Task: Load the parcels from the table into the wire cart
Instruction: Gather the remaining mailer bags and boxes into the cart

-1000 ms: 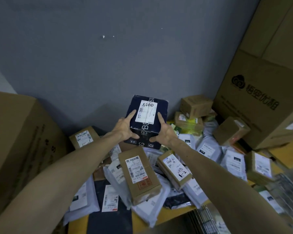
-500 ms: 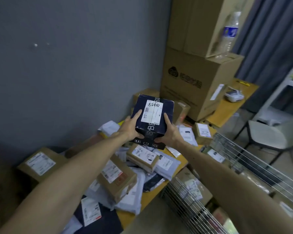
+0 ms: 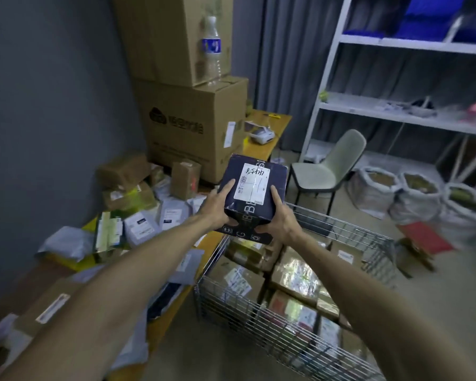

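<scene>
Dark navy cardboard box with white label (image 3: 254, 195) held mid-air at 12 o'clock above silver wire cart (image 3: 286, 345), left hand (image 3: 217, 206) and right hand (image 3: 279, 220) fingers spread, clamping opposite sides for steady lowering, clear of yellow bench (image 3: 212, 239).

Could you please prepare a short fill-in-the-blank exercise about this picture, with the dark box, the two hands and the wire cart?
1. The dark box is held by ____ hands, the left hand and the right hand.
2. The label on top of the box is ____ in colour.
3. The wire cart already holds several ____.
4. A water ____ stands on the large carton.

Missing words: two; white; parcels; bottle
</scene>
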